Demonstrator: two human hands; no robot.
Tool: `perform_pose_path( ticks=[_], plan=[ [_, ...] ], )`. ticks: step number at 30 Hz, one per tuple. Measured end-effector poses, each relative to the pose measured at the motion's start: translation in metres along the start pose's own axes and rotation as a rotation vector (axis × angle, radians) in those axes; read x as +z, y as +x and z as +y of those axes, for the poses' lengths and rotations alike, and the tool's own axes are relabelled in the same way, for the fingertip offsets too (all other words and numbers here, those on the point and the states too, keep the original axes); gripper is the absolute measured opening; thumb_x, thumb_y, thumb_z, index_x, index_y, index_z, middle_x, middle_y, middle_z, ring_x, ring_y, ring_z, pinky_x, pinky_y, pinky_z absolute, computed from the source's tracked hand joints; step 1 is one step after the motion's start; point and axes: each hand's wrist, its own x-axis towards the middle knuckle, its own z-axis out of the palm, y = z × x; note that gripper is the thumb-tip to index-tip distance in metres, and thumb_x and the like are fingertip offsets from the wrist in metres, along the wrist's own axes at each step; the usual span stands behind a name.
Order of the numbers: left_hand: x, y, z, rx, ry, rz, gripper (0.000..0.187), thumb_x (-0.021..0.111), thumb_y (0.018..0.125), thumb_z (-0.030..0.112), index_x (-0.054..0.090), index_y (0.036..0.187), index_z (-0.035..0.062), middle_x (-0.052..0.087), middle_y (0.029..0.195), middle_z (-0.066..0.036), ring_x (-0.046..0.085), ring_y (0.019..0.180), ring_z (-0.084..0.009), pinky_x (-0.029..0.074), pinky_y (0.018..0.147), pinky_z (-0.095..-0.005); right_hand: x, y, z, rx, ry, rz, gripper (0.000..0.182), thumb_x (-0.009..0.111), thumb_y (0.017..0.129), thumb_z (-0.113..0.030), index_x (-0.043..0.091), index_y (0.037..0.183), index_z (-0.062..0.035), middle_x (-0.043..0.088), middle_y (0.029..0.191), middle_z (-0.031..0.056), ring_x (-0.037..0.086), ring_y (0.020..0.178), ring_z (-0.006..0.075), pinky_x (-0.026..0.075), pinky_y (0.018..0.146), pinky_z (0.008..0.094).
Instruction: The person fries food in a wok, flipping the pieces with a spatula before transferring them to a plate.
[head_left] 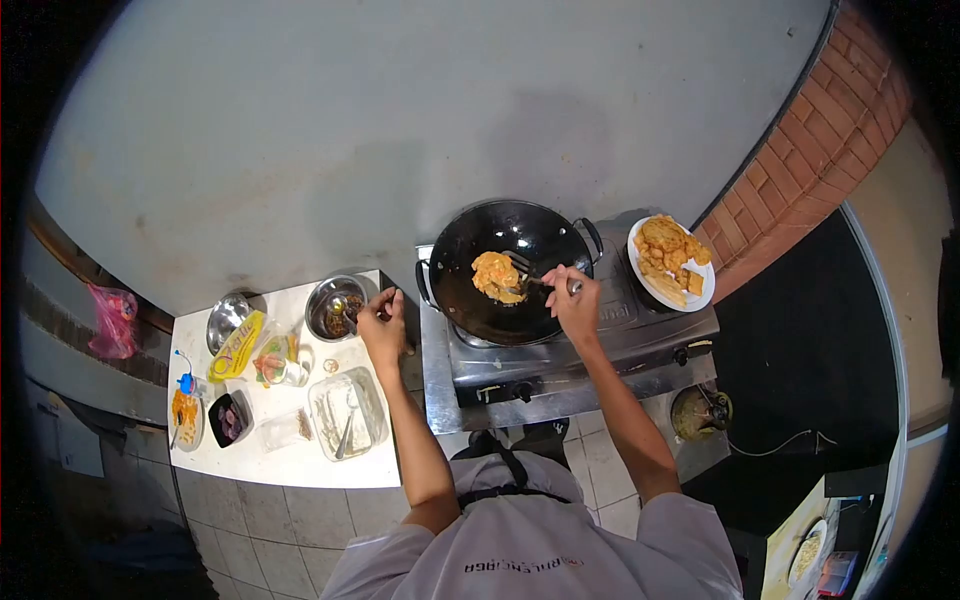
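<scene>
My right hand [575,303] is closed round the handle of a slotted spatula [521,266] over the black wok [460,290]. The spatula's dark head touches the orange-brown scrambled egg [495,277] lying in the middle of the wok. Off to the left, my left hand [382,325] is raised at the right rim of a steel bowl [313,312], its fingers curled and pinched together. Whatever they may hold is too small to make out. Dark bits and what looks like a spoon show inside that bowl.
The wok sits on a steel gas stove [590,375]. A white plate [703,297] of fried food stands at its right. On the white table [345,478] are a clear tub [365,440] with a spoon, a black bowl [216,420], a yellow packet [237,346] and another steel bowl [215,325].
</scene>
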Motion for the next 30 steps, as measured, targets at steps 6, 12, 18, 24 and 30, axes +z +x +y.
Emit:
perform_pose_path(
  ticks=[6,12,18,24,30],
  plan=[
    [0.007,-0.001,-0.001,0.043,-0.039,-0.023,0.027,0.066,0.08,0.016,0.066,0.097,-0.0051,0.052,0.061,-0.003,0.046,0.057,-0.0083,0.04,0.054,-0.0238,0.012,-0.03,-0.017,-0.382,-0.279,-0.158,0.006,0.058,0.083,-0.002,0.058,0.085,0.0036,0.06,0.081,0.0155,0.062,0.067,0.0295,0.046,0.057,0.0309],
    [0.009,0.001,-0.001,0.04,-0.059,-0.05,0.027,0.065,0.081,0.015,0.065,0.098,-0.0064,0.052,0.063,-0.002,0.046,0.058,-0.0084,0.04,0.055,-0.0235,0.017,-0.045,-0.033,-0.568,-0.302,-0.235,0.006,0.06,0.082,0.0,0.055,0.083,0.0039,0.059,0.079,0.0145,0.061,0.067,0.0307,0.046,0.057,0.0337],
    [0.006,0.0,0.004,0.021,-0.033,-0.037,0.028,0.066,0.081,0.017,0.065,0.098,-0.0061,0.052,0.063,-0.002,0.046,0.057,-0.0087,0.04,0.055,-0.0243,0.017,-0.049,-0.038,-0.65,-0.342,-0.313,0.007,0.06,0.082,0.0,0.054,0.083,0.0038,0.058,0.08,0.0136,0.06,0.066,0.0314,0.047,0.056,0.0337],
    [-0.003,0.0,0.007,-0.071,0.018,-0.047,0.033,0.066,0.082,0.025,0.066,0.098,-0.004,0.066,0.082,-0.015,0.059,0.075,-0.0175,0.046,0.076,-0.0304,0.007,-0.043,-0.033,-0.535,-0.331,-0.193,0.006,0.06,0.082,-0.001,0.058,0.084,0.0041,0.061,0.081,0.0124,0.063,0.066,0.0238,0.048,0.056,0.0303],
    [-0.003,0.002,-0.003,-0.012,-0.001,-0.006,0.031,0.066,0.082,0.022,0.066,0.098,-0.0033,0.06,0.073,-0.009,0.052,0.067,-0.0127,0.042,0.066,-0.0272,-0.02,-0.031,-0.034,-0.313,-0.274,0.027,0.013,0.058,0.086,-0.005,0.062,0.077,0.0041,0.06,0.066,0.0083,0.056,0.054,0.0097,0.04,0.046,0.0245]
  ],
)
